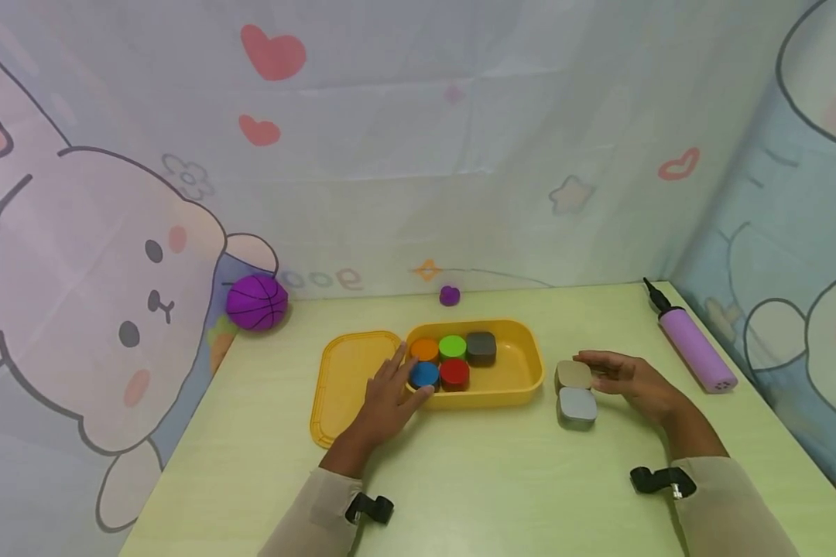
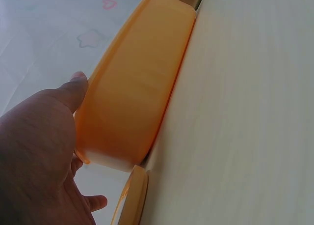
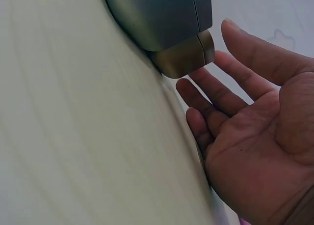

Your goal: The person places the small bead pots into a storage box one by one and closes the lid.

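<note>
A yellow box [image 1: 505, 398] holds small round pots with orange [image 1: 424, 350], green [image 1: 452, 347], blue [image 1: 425, 374] and red [image 1: 455, 375] tops, and a dark grey squarish pot [image 1: 481, 349]. My left hand [image 1: 388, 398] rests at the box's left end, thumb over the front rim and fingers outstretched along the side. Right of the box, a gold squarish pot [image 1: 573, 374] stands directly behind a silver one [image 1: 577, 408]; a lid seam shows on both in the right wrist view. Beside the gold pot is my right hand [image 1: 630, 383], fingers loosely bent, palm facing the pots, holding nothing.
A flat yellow lid [image 1: 344, 387] lies left of the box, partly under my left forearm in the head view. At the back are a purple basketball [image 1: 257, 302] and a small purple heart-shaped piece [image 1: 449, 295]. A purple hand pump [image 1: 697, 348] lies along the right edge.
</note>
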Motion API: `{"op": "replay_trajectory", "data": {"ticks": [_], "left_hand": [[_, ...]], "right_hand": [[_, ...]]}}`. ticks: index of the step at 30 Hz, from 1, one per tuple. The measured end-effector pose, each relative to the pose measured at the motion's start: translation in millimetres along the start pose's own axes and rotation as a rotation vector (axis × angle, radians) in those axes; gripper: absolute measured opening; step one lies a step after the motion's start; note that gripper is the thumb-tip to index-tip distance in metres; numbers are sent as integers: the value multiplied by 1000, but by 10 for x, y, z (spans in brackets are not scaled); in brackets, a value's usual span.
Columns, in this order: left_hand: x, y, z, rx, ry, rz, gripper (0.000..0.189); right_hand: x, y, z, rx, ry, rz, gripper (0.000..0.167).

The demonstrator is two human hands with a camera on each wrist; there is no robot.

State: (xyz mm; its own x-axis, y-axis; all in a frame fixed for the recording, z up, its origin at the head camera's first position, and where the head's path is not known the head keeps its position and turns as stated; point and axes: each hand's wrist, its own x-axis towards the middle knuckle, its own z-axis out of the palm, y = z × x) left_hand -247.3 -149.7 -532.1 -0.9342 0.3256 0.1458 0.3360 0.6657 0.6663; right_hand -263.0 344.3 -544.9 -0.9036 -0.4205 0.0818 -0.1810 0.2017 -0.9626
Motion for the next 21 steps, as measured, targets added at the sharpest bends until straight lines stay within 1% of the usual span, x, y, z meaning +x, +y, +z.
{"op": "replay_trajectory", "data": {"ticks": [4, 9, 21], "left_hand": [[12, -3, -6, 4, -2, 4, 73], [13, 0, -3, 5, -6, 3, 73], [15, 7, 2, 16, 2, 1, 72]], "right_hand": [[-2, 5, 11, 10, -20, -4, 57], [-3, 11, 25, -4, -41, 4, 59], [11, -2, 31, -7, -73, -18, 63]]}}
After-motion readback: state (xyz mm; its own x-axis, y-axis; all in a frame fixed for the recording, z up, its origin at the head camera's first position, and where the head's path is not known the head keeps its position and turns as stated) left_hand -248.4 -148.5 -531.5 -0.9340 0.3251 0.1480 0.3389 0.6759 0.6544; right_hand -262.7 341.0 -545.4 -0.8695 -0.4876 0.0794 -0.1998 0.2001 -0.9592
